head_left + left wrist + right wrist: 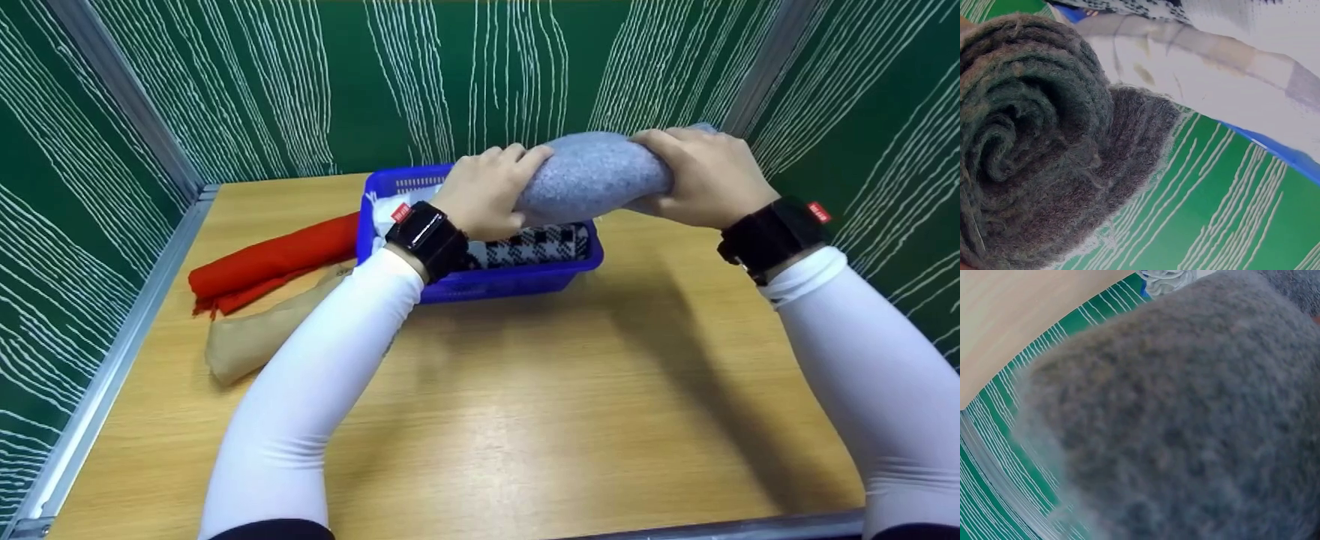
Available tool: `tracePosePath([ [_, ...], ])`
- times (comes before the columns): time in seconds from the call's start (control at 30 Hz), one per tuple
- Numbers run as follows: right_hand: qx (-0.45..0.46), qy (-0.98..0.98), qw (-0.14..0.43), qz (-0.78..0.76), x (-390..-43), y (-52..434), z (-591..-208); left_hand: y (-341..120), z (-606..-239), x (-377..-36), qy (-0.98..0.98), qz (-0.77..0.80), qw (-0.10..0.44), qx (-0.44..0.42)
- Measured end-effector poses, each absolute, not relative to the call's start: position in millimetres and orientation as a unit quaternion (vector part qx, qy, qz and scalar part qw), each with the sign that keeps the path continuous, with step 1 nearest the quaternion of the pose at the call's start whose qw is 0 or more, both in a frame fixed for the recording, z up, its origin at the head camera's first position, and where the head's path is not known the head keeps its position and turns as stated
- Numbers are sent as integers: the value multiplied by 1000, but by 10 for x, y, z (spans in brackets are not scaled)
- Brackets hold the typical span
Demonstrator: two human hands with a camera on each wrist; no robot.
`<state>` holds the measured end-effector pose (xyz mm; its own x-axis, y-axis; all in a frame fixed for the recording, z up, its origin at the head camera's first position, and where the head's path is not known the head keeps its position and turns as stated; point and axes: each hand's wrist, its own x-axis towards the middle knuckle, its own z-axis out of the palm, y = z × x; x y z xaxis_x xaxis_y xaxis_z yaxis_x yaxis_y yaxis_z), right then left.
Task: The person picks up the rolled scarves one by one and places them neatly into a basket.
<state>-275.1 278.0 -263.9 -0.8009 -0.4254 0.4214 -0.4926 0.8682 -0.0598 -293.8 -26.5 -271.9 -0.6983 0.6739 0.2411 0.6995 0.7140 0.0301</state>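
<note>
The wooden surface [525,390] lies nearest, bare in front of the white-sleeved arms. Above its far half, both hands grasp a rolled grey woollen cloth [596,174], held clear of the surface: the left hand [484,193] curls round its left end, the right hand [705,176] round its right end. The roll's long axis runs left to right, between the hands, directly above the blue plastic basket [517,277], which holds a black-and-white checked cloth [529,246]. Left of the basket lie a red cloth [270,261] and a beige cloth [255,337]. Small red tags on both wrist straps are illegible.
</note>
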Motion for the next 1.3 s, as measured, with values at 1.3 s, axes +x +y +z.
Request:
tracePosePath([
  [1.3, 280, -938, 187, 78, -2747, 2547, -2594, -581, -2677, -2939, -917, -64, 134, -371],
])
